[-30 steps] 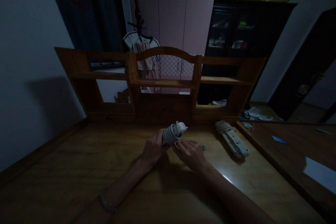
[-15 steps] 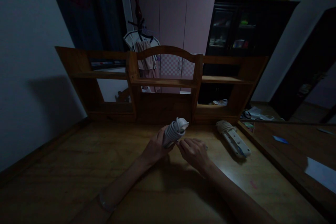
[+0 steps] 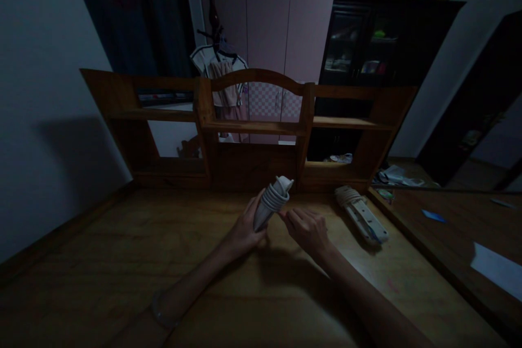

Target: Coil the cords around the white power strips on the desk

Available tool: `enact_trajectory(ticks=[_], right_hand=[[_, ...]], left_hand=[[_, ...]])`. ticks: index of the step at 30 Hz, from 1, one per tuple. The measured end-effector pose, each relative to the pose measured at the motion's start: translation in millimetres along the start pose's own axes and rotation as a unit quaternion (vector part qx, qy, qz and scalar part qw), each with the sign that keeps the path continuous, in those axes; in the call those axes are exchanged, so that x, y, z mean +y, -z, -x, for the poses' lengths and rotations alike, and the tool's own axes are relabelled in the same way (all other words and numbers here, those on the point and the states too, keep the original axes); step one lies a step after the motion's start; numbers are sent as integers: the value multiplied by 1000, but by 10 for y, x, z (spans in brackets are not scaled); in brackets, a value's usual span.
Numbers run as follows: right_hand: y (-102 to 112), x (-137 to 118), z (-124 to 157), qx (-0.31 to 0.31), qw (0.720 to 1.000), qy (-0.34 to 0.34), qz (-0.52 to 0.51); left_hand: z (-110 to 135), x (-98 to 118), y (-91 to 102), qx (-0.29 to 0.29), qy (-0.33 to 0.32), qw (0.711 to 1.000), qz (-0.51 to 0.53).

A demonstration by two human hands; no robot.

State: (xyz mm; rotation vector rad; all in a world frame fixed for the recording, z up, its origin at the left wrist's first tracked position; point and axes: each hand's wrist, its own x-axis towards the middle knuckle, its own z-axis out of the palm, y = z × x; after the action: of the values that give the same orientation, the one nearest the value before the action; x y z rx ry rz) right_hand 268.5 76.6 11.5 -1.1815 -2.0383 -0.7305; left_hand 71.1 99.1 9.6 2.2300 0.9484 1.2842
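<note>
My left hand point(image 3: 248, 224) is wrapped around a pale grey power strip point(image 3: 263, 216), held tilted above the desk with its upper end leaning right. Several turns of its cord point(image 3: 277, 197) are wound round the upper part, and a whitish end, perhaps the plug, sticks out on top. My right hand point(image 3: 308, 230) is just right of the coils, fingers curled and pinched together close to the cord. What lies between those fingertips is too small and dark to make out. A second power strip point(image 3: 365, 220), its cord wound round one end, lies on the desk to the right.
The wooden desk point(image 3: 134, 250) has a low shelf unit point(image 3: 256, 129) along its back edge. At the right, a lower brown surface point(image 3: 452, 239) carries a white paper point(image 3: 499, 269) and a blue card point(image 3: 433, 216). Wardrobes and hanging clothes stand behind. The room is dim.
My right hand has shifted slightly up and to the right, away from the coils. The power strip in my left hand has turned a little more upright. The view has moved slightly.
</note>
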Motion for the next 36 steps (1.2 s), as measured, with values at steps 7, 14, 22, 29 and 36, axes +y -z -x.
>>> enact_trajectory(ticks=[7, 14, 22, 29, 36], right_hand=[[9, -7, -4, 4, 1000, -2, -2], [27, -17, -17, -5, 1000, 0, -3], [-9, -16, -10, 11, 1000, 9, -10], [-3, -21, -20, 9, 1000, 3, -9], [-24, -20, -6, 11, 1000, 1, -15]], left_hand=[[24, -12, 5, 6, 1, 999, -37], [22, 9, 26, 6, -8, 999, -36], [22, 16, 15, 17, -15, 999, -32], [32, -32, 15, 9, -25, 998, -59], [45, -74, 5, 11, -39, 995, -96]])
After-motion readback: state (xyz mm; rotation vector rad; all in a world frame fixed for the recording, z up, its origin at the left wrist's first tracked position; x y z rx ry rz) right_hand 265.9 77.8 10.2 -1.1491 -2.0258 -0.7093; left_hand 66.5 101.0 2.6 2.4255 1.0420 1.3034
